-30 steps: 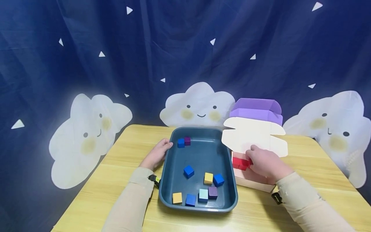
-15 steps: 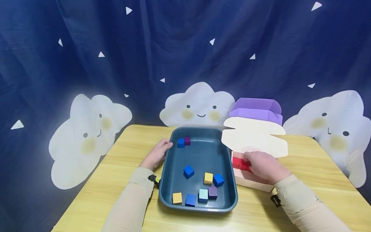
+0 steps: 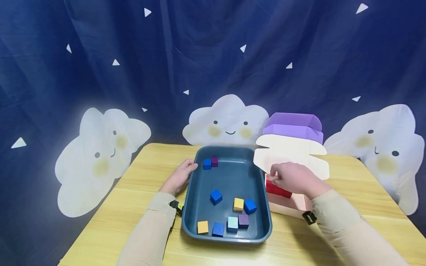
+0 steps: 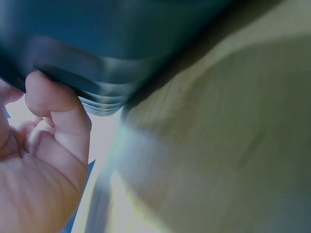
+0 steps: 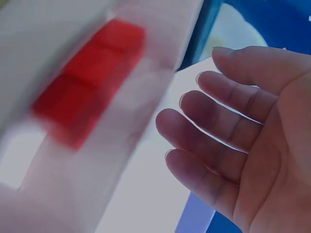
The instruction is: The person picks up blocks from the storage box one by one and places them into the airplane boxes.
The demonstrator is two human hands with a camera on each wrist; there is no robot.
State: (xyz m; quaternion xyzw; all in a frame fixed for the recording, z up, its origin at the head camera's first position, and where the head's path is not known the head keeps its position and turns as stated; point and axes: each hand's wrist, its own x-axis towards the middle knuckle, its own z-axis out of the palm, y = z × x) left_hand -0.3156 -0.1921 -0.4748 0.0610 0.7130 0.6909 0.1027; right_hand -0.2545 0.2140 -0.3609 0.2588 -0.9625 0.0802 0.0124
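My left hand (image 3: pixel 181 176) grips the left rim of a dark blue-green tray (image 3: pixel 229 181); in the left wrist view its fingers (image 4: pixel 53 97) pinch the tray's edge. Above an open cardboard box (image 3: pixel 287 210) hovers my right hand (image 3: pixel 297 178), with nothing in its loosely bent fingers (image 5: pixel 209 128). Inside the box, red cubes (image 3: pixel 279 190) stand in a row along the far wall; the right wrist view shows three of them, blurred. From the head, my right hand hides part of the row and the box's back edge.
In the tray lie several blue cubes (image 3: pixel 216 197), two yellow cubes (image 3: pixel 238 204), two purple cubes (image 3: pixel 243 221) and a pale mint cube (image 3: pixel 232 224). The box's white lid with purple flaps (image 3: pixel 293 133) stands raised at the back. A wooden table (image 3: pixel 133 192) bears everything.
My right hand has let go of the red cubes, risen and shifted left above the box. More of the red row shows now. My left hand and the tray have stayed put.
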